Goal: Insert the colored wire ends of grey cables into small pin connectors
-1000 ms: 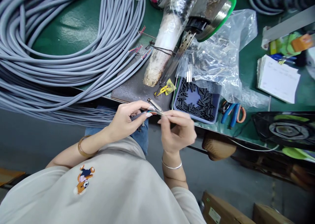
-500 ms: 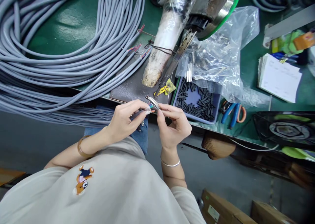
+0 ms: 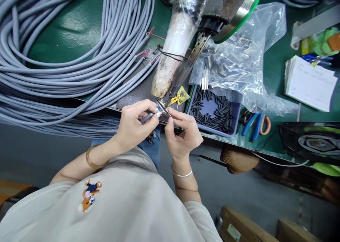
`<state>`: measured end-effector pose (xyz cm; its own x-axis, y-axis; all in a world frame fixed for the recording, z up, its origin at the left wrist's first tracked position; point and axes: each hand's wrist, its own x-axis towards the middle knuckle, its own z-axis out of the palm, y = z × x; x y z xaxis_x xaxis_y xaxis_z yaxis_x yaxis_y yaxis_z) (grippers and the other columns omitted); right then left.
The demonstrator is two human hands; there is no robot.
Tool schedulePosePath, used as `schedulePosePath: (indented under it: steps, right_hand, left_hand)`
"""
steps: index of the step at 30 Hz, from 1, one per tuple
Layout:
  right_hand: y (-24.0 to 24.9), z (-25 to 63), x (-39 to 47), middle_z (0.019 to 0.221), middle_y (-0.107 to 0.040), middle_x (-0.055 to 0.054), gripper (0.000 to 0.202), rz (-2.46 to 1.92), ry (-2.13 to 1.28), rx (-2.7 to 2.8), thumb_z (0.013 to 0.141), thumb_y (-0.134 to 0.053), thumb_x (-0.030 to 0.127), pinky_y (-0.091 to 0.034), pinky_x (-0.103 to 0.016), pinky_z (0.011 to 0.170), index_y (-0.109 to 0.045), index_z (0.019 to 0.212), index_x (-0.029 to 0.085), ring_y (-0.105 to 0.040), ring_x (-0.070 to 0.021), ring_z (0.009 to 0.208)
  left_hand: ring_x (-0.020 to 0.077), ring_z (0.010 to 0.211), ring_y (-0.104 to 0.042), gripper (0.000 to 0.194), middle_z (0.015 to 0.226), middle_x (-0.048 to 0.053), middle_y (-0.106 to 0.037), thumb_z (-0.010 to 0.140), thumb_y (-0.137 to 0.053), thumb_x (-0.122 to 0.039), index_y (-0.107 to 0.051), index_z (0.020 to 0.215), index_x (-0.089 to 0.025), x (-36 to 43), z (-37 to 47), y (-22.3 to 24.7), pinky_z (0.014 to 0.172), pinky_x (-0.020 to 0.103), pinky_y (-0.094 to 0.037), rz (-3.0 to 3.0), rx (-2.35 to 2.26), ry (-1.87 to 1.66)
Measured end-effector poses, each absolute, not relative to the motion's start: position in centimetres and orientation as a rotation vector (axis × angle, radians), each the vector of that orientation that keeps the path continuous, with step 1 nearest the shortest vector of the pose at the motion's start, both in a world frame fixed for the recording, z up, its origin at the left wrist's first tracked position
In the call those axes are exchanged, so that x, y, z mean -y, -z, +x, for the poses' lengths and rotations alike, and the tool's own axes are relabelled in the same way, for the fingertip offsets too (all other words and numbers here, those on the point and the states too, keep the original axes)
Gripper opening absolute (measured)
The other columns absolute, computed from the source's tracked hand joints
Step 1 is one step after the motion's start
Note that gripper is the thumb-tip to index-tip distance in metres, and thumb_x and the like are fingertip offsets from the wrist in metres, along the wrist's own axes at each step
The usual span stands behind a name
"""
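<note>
My left hand (image 3: pixel 136 127) is closed, pinching a grey cable (image 3: pixel 146 118) whose thin coloured wires stick out between the fingertips. My right hand (image 3: pixel 184 132) has thumb and forefinger closed at the right end of a metal multi-pin connector (image 3: pixel 160 103). The wire ends meet the connector's row of pins between both hands. From above, the dark tip of a fixed soldering iron (image 3: pixel 196 50) reaches down to the connector; whether it touches a pin I cannot tell. A thin strand of solder wire (image 3: pixel 179 98) hangs near my right fingertips.
A wrapped white tube (image 3: pixel 170 54) and a solder spool (image 3: pixel 245 17) stand over the bench. Grey cable coils (image 3: pixel 79 72) fill the left. Rightward are a blue tray (image 3: pixel 235 127) of black sleeves, a clear bag (image 3: pixel 255 54), cutters (image 3: pixel 256 125), a notepad (image 3: pixel 310 82) and a fan (image 3: pixel 315 142).
Both hands have moved slightly up and left, bringing the connector and wires under the soldering iron's tip. The view has shifted a little. Both hands keep their grip.
</note>
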<state>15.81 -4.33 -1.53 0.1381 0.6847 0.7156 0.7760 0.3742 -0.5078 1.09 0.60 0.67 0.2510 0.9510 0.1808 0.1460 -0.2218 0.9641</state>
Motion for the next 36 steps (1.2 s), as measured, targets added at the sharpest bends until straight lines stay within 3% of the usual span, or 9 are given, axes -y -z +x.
schedulePosePath:
  steps: [15, 24, 31, 36]
  right_hand:
    - [1.1, 16.0, 3.6, 0.102, -0.081, -0.003, 0.020, -1.340, 0.153, 1.593, 0.087, -0.073, 0.009, -0.065, -0.030, 0.078, -0.062, 0.092, 0.025, -0.079, -0.0169, 0.088]
    - [1.2, 16.2, 4.1, 0.102, -0.082, -0.004, 0.019, -1.352, 0.250, 1.710, 0.087, -0.072, 0.011, -0.065, -0.026, 0.071, -0.058, 0.087, 0.025, -0.079, -0.0159, 0.086]
    - [1.2, 16.2, 4.0, 0.100, -0.082, -0.002, 0.019, -1.341, 0.096, 1.612, 0.087, -0.071, 0.009, -0.064, -0.028, 0.077, -0.060, 0.088, 0.024, -0.079, -0.0155, 0.087]
    - [1.1, 16.1, 3.8, 0.103, -0.082, -0.004, 0.020, -1.326, 0.119, 1.626, 0.086, -0.072, 0.007, -0.064, -0.027, 0.079, -0.062, 0.090, 0.023, -0.079, -0.0153, 0.088]
  left_hand:
    - [0.0055, 0.056, -0.050, 0.008, 0.079, 0.003, -0.069, 0.083, -0.067, -0.016, -0.065, 0.075, -0.015, -1.2, 1.2, -1.7, 0.052, 0.019, -0.038, 1.546, -1.065, -1.049]
    - [0.0043, 0.050, -0.043, 0.008, 0.078, 0.002, -0.068, 0.081, -0.069, -0.016, -0.063, 0.076, -0.016, -1.3, 0.8, -1.9, 0.047, 0.021, -0.031, 1.505, -1.111, -0.888]
    - [0.0026, 0.045, -0.038, 0.012, 0.073, 0.001, -0.064, 0.083, -0.068, -0.020, -0.060, 0.076, -0.016, -1.0, 0.9, -1.8, 0.043, 0.021, -0.025, 1.399, -1.084, -0.924]
    - [0.0024, 0.047, -0.037, 0.007, 0.071, -0.001, -0.062, 0.081, -0.066, -0.016, -0.060, 0.077, -0.016, -1.0, 1.2, -1.2, 0.046, 0.020, -0.029, 1.534, -1.107, -1.012]
